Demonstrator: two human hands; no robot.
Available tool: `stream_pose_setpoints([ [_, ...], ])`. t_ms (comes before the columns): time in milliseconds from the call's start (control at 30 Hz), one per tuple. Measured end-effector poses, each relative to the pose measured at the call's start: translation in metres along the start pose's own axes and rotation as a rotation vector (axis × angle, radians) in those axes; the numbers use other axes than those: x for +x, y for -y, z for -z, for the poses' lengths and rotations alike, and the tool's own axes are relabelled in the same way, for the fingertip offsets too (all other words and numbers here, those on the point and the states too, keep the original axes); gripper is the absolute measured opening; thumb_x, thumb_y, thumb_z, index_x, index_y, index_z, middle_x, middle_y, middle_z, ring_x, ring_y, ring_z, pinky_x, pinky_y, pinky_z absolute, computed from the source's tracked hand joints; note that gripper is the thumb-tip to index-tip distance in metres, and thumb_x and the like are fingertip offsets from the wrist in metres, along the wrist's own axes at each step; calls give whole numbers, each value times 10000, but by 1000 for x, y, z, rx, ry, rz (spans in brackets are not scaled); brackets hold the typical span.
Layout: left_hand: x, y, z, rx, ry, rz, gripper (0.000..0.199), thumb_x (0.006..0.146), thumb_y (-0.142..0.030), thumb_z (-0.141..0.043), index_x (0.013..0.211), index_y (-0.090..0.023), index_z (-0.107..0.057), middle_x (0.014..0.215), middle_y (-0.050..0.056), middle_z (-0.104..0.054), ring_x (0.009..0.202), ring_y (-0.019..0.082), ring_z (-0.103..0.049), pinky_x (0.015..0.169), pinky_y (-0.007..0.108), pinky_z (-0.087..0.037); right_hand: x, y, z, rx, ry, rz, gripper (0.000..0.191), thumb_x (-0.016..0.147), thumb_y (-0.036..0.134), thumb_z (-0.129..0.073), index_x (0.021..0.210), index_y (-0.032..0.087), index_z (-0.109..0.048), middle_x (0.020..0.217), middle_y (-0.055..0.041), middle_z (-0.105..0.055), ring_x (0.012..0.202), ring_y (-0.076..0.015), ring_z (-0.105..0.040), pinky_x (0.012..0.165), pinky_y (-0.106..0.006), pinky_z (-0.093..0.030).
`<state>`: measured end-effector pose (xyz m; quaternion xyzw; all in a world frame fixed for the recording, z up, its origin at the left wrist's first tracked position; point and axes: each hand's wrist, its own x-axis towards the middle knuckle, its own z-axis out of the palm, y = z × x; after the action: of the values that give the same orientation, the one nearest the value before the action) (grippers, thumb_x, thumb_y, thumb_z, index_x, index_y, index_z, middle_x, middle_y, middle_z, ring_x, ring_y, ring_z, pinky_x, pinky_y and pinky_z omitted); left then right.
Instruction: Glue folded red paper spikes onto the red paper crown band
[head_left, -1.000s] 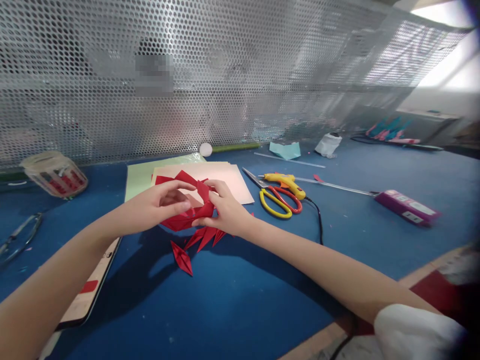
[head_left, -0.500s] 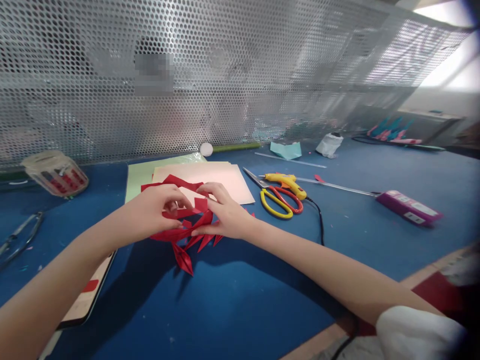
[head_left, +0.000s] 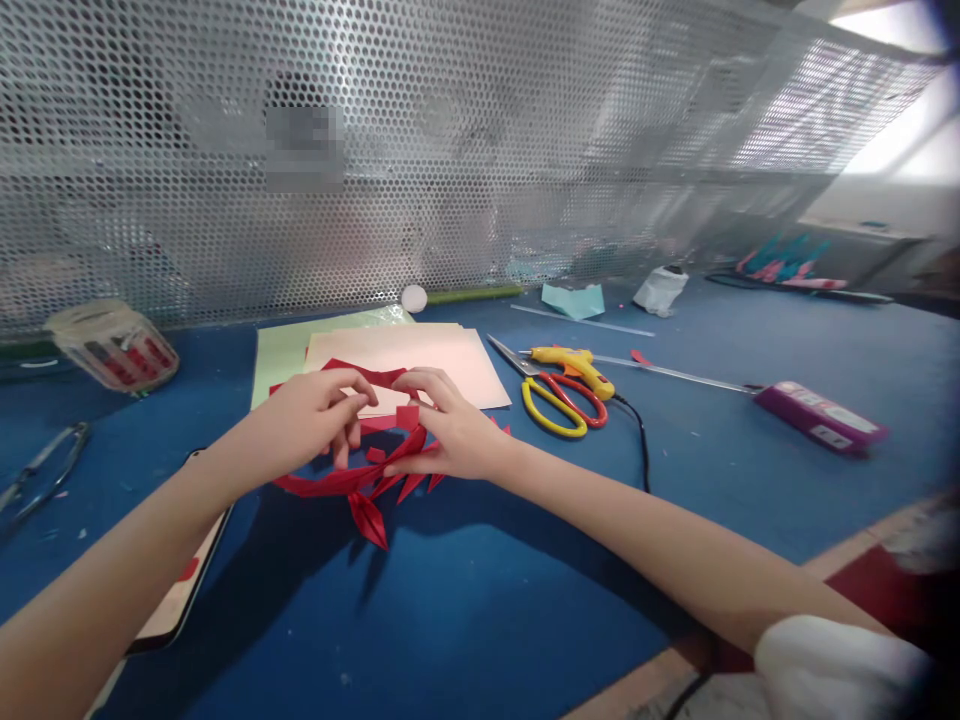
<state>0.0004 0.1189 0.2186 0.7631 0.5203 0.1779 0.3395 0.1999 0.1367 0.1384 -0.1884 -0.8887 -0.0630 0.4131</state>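
A ring of folded red paper (head_left: 322, 486) with pointed pieces hanging from its near side is held just above the blue table. My right hand (head_left: 454, 430) pinches its right side between thumb and fingers, beside a small red square (head_left: 407, 417). Inside the ring, my left hand (head_left: 322, 415) has its fingers bent and apart, with nothing visible between them. Pale pink sheets (head_left: 450, 360) and a green sheet (head_left: 281, 360) lie behind the ring.
Scissors (head_left: 555, 405) and a yellow glue gun (head_left: 574, 362) with a black cord lie to the right. Further right is a purple box (head_left: 817, 415). At the left stand a clear jar (head_left: 116, 345) and a phone (head_left: 176, 600). A perforated metal screen (head_left: 450, 150) rises behind.
My left hand has let go of the ring's near band and lifted its fingers inside the ring. The band now shows further left. My right hand has hardly moved.
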Motion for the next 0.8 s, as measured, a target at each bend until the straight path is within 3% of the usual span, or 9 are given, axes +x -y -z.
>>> stream_pose_setpoints([
  [67,2,0,2,-138,-78,23,221,819,-382,-477,902,-199,-568,687,9,-672,554,158,-651,511,268,-481,0,0,0,-1,-4,1,405,765,533,-651,847,165,-502,1149,-183,-519,1170,-280,-430,977,-455,-447],
  [133,4,0,6,-246,-177,11,221,743,-356,-597,900,-200,-590,845,26,-698,760,164,-683,669,273,-534,0,-1,0,2,10,-28,394,761,521,-661,834,172,-495,1168,-186,-521,1193,-284,-424,993,-467,-439],
  [233,5,1,14,-355,-303,-23,291,621,-292,-735,882,-214,-632,945,10,-691,915,161,-655,824,270,-517,1,-4,1,47,71,-94,353,776,467,-668,862,175,-489,1291,-203,-465,1290,-283,-373,1054,-480,-395],
  [433,-2,-3,26,-462,-471,-88,330,574,-271,-804,877,-237,-679,865,-19,-683,856,150,-643,794,282,-527,-2,-14,5,236,226,-251,365,848,290,-625,1142,177,-442,1533,-158,-153,1438,-215,-127,1145,-439,-297],
  [600,-10,-14,28,-479,-529,-102,224,622,-214,-788,827,-206,-696,803,-33,-675,791,87,-617,795,239,-509,-7,-22,2,323,271,-415,459,834,161,-597,1238,183,-379,1559,-127,64,1444,-226,-85,1119,-426,-341],
  [700,-15,-21,31,-490,-525,-121,227,600,-179,-792,805,-211,-700,783,-44,-668,747,61,-611,718,173,-518,-9,-28,0,361,273,-412,394,824,70,-527,1187,191,-434,1556,-109,-41,1446,-213,-69,1157,-437,-258],
  [800,-20,-26,34,-500,-502,-143,226,571,-172,-794,772,-219,-702,761,-46,-664,689,59,-606,597,129,-520,-10,-34,1,408,280,-375,418,804,-7,-423,1162,203,-466,1482,-103,-278,1418,-181,-189,1160,-436,-244],
])
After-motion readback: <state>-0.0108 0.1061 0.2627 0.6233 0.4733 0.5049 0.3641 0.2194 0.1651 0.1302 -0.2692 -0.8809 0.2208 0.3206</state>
